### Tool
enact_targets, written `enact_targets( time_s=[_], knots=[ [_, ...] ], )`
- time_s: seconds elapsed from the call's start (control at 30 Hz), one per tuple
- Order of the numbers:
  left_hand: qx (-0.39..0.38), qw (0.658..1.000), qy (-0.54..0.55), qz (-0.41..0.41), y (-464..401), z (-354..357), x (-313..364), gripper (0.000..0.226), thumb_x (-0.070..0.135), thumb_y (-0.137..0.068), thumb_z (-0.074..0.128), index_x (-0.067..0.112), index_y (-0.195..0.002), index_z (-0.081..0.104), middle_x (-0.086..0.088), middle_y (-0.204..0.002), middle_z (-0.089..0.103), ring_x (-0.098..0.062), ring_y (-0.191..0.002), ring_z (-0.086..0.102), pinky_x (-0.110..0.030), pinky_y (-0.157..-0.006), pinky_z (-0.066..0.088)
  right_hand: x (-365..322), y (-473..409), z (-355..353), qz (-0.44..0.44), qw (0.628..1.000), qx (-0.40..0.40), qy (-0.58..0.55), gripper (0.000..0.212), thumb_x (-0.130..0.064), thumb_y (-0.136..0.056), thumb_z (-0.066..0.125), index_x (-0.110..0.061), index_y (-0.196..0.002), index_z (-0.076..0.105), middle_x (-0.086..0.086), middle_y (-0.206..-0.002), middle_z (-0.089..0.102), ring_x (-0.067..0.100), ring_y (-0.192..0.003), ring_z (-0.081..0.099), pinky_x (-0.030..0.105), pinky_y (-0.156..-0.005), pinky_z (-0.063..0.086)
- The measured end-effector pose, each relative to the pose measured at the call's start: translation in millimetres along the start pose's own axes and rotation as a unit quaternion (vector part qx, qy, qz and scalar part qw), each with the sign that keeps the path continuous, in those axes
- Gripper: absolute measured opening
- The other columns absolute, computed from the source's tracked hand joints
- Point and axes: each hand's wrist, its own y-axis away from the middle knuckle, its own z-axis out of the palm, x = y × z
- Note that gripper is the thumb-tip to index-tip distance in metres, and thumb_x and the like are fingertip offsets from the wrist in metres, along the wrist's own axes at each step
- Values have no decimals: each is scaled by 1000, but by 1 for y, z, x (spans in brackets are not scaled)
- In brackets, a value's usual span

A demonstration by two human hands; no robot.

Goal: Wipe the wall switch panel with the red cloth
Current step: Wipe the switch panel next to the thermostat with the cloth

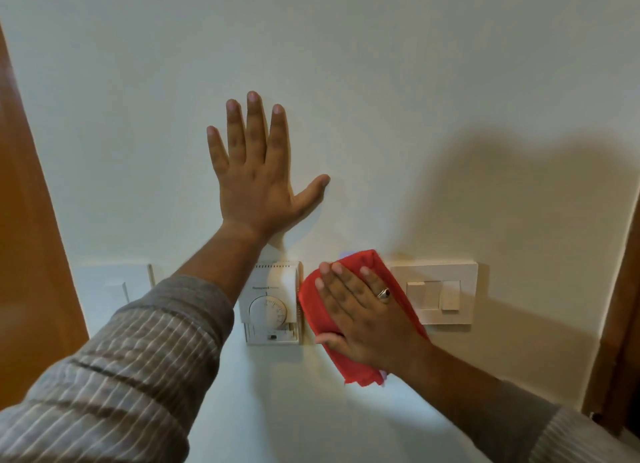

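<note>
Nearest the camera, two striped grey sleeves [114, 369] reach up toward a pale wall [346, 64]. The right hand [360, 310] lies flat with fingers extended, a ring on one finger, pressing the red cloth [349, 362] against the wall — its grip is an open palm pinning the cloth rather than a closed fist. The cloth sits between a dial thermostat [272, 303] on its left and the wall switch panel [436, 293] on its right, its right edge overlapping the panel's left margin; whatever lies directly under the cloth is hidden. The left hand [258, 178] is higher up, spread wide open and flat on the bare wall above the thermostat, holding nothing. Another white plate [114, 289] shows at the far left, partly behind the left sleeve. A wooden door frame [31, 241] borders the wall on the left — darker wood trim [620, 324] edges it on the right.
</note>
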Motion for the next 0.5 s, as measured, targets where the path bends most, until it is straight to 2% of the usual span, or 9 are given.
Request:
enact_targets(
  time_s=[0.07,0.13,0.2,0.27,0.37,0.43,0.5],
  knots=[
    [2,1000,-3,3,0,1,-3,105,83,-90,29,8,-162,12,-26,-169,11,-49,-155,9,-69,-122,8,9,5,0,-107,994,-14,-7,78,-60,-104,32,-7,-159,21,14,-167,17,33,-156,4,47,-126,-3],
    [4,1000,-3,8,1,1,-4,105,83,-90,29,8,-162,12,-26,-169,11,-49,-155,9,-69,-122,8,35,9,-3,-228,973,-23,-30,70,-53,-104,40,-10,-158,27,10,-165,27,30,-155,10,44,-127,0],
    [9,1000,-4,9,0,3,-4,105,83,-89,29,8,-162,12,-26,-169,11,-48,-155,10,-68,-122,8,53,8,-5,-248,967,3,-59,66,-51,-102,48,-13,-155,36,8,-163,32,28,-154,19,42,-127,8],
    [12,1000,-5,6,0,4,-4,105,83,-89,30,9,-162,13,-26,-168,13,-49,-155,11,-68,-122,8,52,9,-6,-184,980,21,-71,71,-55,-101,48,-13,-156,33,9,-164,26,29,-154,18,43,-127,10],
    [20,1000,-3,6,-1,5,-4,105,83,-89,31,9,-161,14,-26,-168,14,-49,-154,12,-68,-122,8,33,12,-7,-30,998,32,-40,80,-63,-101,37,-9,-158,21,14,-165,16,32,-155,11,46,-126,9],
    [18,1000,-1,2,-1,4,-2,104,83,-89,31,9,-162,15,-26,-168,14,-49,-155,12,-68,-122,8,13,8,-7,73,997,13,-28,84,-66,-102,27,-7,-159,13,17,-167,9,34,-156,3,47,-127,2],
    [16,1000,-4,-2,-1,4,0,104,82,-89,30,9,-162,14,-26,-168,14,-49,-155,12,-68,-122,8,-4,0,-7,127,992,-6,-21,83,-65,-102,21,-5,-159,8,17,-167,4,35,-155,-1,50,-126,-2]
  ],
)
